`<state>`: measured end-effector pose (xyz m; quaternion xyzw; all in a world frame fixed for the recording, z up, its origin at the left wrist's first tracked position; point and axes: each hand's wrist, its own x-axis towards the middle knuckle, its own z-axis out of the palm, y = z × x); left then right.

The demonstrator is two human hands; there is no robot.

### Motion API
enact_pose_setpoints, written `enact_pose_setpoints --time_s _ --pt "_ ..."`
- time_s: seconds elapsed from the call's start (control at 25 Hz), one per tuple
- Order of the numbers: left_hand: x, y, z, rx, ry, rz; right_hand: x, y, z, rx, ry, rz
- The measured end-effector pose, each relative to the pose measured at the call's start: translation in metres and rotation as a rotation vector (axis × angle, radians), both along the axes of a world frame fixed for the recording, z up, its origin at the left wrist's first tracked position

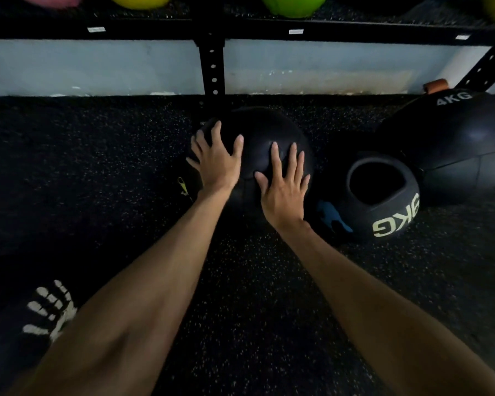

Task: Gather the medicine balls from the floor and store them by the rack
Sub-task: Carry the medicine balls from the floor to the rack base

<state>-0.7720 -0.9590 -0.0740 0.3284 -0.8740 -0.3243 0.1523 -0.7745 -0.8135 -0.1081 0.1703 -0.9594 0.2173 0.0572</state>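
Note:
A black medicine ball (pixel 265 125) sits on the dark speckled floor just in front of the rack's upright post (pixel 212 67). My left hand (pixel 216 160) lies flat on its left side with fingers spread. My right hand (pixel 286 184) presses flat on its top right, fingers straight. To the right lies a black handled ball marked 6KG (pixel 383 207) with its grip hole facing up. Behind that one rests a larger black ball marked 4KG (pixel 455 144).
The black rack shelf (pixel 155 27) runs across the top and carries pink, yellow and green balls (pixel 293 5). A pale wall (pixel 97 67) stands behind the rack. A diagonal rack brace (pixel 489 67) stands at the right. A dark garment with a white hand print (pixel 50 310) shows at the lower left.

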Motion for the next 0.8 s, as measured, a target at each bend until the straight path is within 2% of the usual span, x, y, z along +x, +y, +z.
enact_pose_setpoints --time_s 0.12,0.28,0.4,0.56,0.8 --pt "0.034 0.038 -0.04 -0.243 0.088 -0.086 -0.03 -0.006 0.01 -0.028 -0.066 0.007" --pt "0.013 0.027 -0.047 -0.303 0.054 -0.123 -0.068 -0.011 0.028 -0.106 -0.176 0.022" --pt "-0.006 0.017 -0.034 -0.259 0.023 -0.142 -0.059 -0.007 0.031 -0.12 -0.158 0.022" --pt "-0.004 0.006 -0.006 -0.171 -0.078 -0.192 -0.036 -0.007 0.036 -0.148 -0.308 0.003" --pt "-0.053 -0.014 0.003 -0.115 -0.143 -0.206 -0.081 -0.029 0.032 -0.151 -0.249 -0.002"
